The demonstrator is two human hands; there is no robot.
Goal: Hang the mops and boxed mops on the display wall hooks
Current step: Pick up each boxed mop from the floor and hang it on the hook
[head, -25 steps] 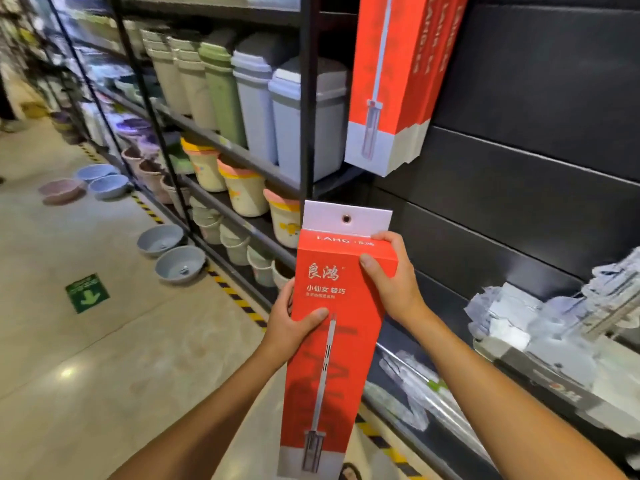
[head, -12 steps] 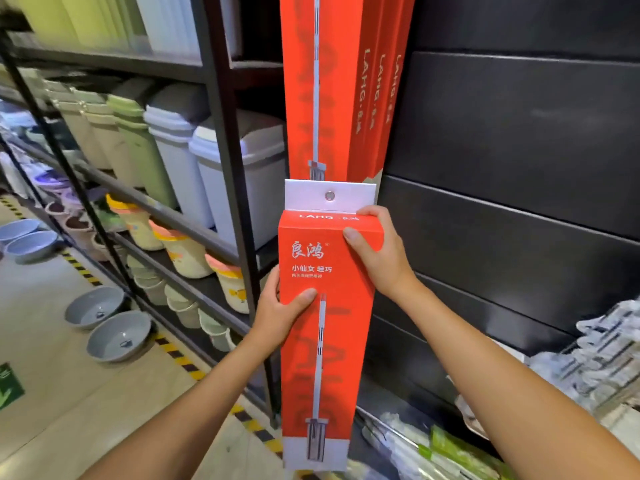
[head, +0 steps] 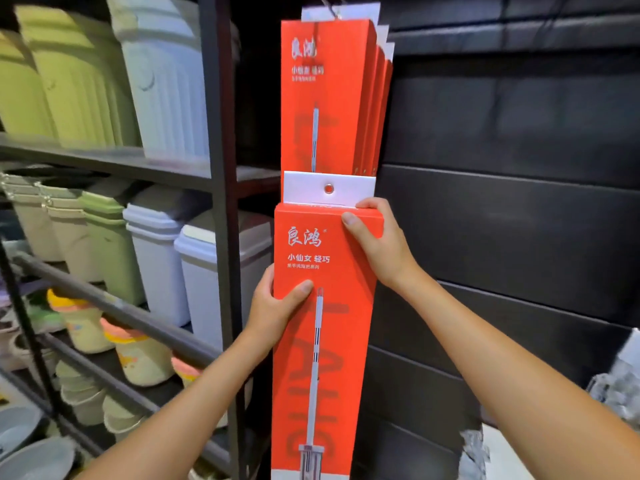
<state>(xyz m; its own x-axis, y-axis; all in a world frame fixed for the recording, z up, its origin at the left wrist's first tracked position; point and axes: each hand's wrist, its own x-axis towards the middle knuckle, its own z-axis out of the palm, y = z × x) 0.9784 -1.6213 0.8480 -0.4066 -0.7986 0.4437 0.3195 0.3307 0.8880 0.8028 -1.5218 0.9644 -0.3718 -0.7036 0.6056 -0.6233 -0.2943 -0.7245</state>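
I hold a tall red boxed mop [head: 322, 341] upright in front of the dark display wall [head: 502, 220]. My left hand [head: 273, 313] grips its left edge about a third of the way down. My right hand [head: 381, 244] grips its top right corner. The box's white hang tab [head: 329, 189] with a round hole overlaps the lower part of several identical red boxed mops [head: 329, 95] hanging above. Their hook [head: 332, 8] at the top edge is barely visible.
A black metal shelf post [head: 221, 237] stands just left of the boxes. The shelves beside it hold green and grey bins [head: 162, 88] and small buckets [head: 138, 355]. Grey basins [head: 31, 459] lie at bottom left. Packaged mop goods [head: 620, 389] sit at lower right.
Both hands have raised the boxed mop higher toward the hanging boxes. My view has tilted up, so the tops of the hanging boxes now show.
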